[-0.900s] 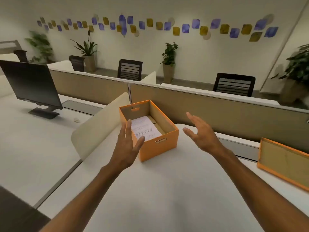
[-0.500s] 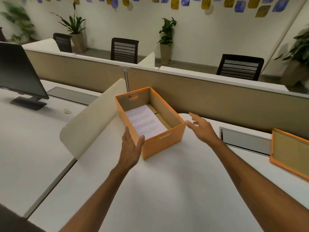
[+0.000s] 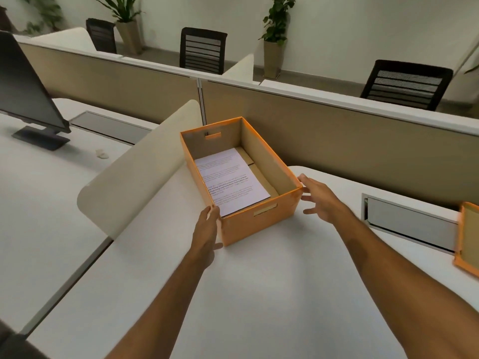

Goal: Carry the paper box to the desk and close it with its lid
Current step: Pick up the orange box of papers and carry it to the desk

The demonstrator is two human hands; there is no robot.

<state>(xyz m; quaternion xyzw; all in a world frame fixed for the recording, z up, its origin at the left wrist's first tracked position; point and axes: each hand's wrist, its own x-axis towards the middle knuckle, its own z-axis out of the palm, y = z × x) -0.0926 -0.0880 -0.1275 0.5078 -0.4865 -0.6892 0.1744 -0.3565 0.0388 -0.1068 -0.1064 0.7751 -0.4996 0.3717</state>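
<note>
Paper box (image 3: 259, 224) open-topped, long axis running away leftward, both hands open against its near corners.

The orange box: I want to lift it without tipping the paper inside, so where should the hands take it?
Judging by its pose, take the orange box by its two short ends, where the handle slots are cut: one in the near wall, one in the far wall. It sits skewed on the desk, so the left hand and right hand now flank its near corners instead.
</note>
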